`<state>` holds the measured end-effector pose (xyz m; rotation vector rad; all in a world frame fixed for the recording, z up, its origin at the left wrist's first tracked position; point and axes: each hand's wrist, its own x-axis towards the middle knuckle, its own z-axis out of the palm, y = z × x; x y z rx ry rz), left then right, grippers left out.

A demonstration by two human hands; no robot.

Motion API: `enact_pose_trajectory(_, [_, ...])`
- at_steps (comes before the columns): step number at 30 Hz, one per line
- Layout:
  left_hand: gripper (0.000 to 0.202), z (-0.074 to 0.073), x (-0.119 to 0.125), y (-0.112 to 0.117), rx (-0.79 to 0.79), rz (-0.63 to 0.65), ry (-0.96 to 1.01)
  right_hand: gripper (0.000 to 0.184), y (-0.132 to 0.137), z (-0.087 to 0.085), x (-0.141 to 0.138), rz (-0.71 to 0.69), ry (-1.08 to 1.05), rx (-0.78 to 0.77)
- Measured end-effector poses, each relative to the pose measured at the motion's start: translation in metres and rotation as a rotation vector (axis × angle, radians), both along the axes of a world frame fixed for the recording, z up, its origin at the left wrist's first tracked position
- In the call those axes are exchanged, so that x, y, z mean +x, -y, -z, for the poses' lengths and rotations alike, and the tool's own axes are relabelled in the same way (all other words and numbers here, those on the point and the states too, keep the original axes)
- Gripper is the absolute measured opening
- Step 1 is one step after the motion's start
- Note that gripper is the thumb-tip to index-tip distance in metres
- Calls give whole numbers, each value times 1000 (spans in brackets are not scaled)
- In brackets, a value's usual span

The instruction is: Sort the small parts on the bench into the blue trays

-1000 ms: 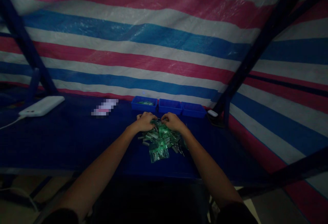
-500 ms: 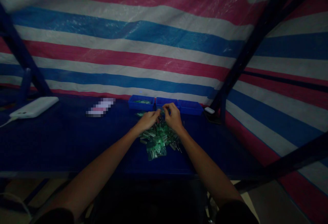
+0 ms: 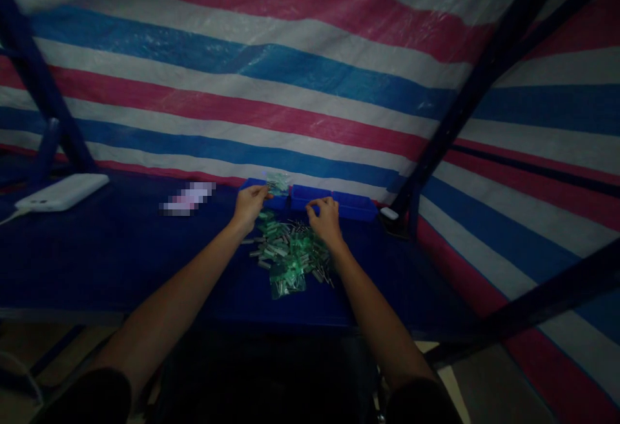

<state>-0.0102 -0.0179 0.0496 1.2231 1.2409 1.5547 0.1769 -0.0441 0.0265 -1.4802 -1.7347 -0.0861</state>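
A heap of small green packets and metal parts (image 3: pixel 289 254) lies on the dark blue table (image 3: pixel 121 256) in front of me. My left hand (image 3: pixel 249 203) is lifted over the left blue bin (image 3: pixel 266 186) and pinches one clear green packet (image 3: pixel 278 183) above it. My right hand (image 3: pixel 324 217) rests with curled fingers at the far edge of the heap, just before the middle blue bin (image 3: pixel 310 195); what its fingers hold is too dim to make out.
A third blue bin (image 3: pixel 356 204) ends the row at the striped tarp wall (image 3: pixel 290 75). A white flat device (image 3: pixel 61 192) lies far left, a blurred pink-white item (image 3: pixel 186 198) mid-left, a small white object (image 3: pixel 389 214) by a dark frame bar (image 3: pixel 465 94).
My left hand has risen from the heap toward the left bin with a packet in its fingers. My right hand has moved to the heap's far edge.
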Motion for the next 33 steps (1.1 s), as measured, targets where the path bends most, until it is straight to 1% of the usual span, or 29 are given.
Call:
enact_pose_trajectory(1, [20,-3,-2,-5,-31,21,58,20,-3,1,5,23,0,-31])
enact_pose_trajectory(2, [21,-5,-3,-10,-64,76,113,21,-5,2,9,41,8,-63])
enact_pose_trajectory(4, [26,-9,-4,-16,-123,256,169,23,-8,4,15,60,47,-141])
enact_pose_trajectory(6, [41,-8,-3,-16,-163,414,111,24,-9,5,21,60,97,-227])
enact_pose_trajectory(7, [50,-6,-2,-14,-169,447,36,23,-9,4,24,60,117,-263])
enact_pose_trajectory(8, [58,-3,-2,-11,-155,451,-67,23,-8,3,27,61,131,-291])
enact_pose_trajectory(9, [63,0,-2,-8,-125,440,-198,23,-7,1,30,66,134,-310])
enact_pose_trajectory(10, [63,3,-3,-5,-85,412,-352,23,-6,-1,34,73,125,-321])
enact_pose_trajectory(11, [60,5,-5,-2,-44,364,-520,24,-6,-3,38,78,109,-325])
enact_pose_trajectory(13, [46,9,-10,0,3,208,-837,26,-5,-7,43,77,69,-330])
enact_pose_trajectory(14, [42,11,-13,0,-1,120,-970,27,-4,-8,45,75,58,-335])
enact_pose_trajectory(16, [44,14,-19,0,-55,-11,-1171,28,-4,-7,45,71,64,-359])
enact_pose_trajectory(17, [48,16,-22,-1,-98,-35,-1243,28,-3,-7,44,68,78,-381])
enact_pose_trajectory(19, [57,20,-25,-3,-190,-28,-1338,29,-2,-5,41,65,119,-434])
enact_pose_trajectory(22, [60,27,-28,-8,-277,2,-1346,32,0,-4,38,70,169,-489])
enact_pose_trajectory(24, [58,29,-28,-11,-293,3,-1283,35,0,-3,40,96,191,-517])
enact_pose_trajectory(26, [57,29,-27,-14,-278,-3,-1191,39,0,-2,44,105,222,-582])
enact_pose_trajectory(28, [52,27,-24,-14,-197,0,-1105,43,-2,-1,48,67,260,-658])
enact_pose_trajectory(30, [45,26,-20,-12,-74,22,-1047,46,-3,1,51,-2,260,-706])
enact_pose_trajectory(32, [40,25,-17,-10,12,68,-993,45,-4,1,51,-56,195,-722])
enact_pose_trajectory(33, [39,26,-15,-10,31,100,-965,43,-4,1,50,-77,143,-727])
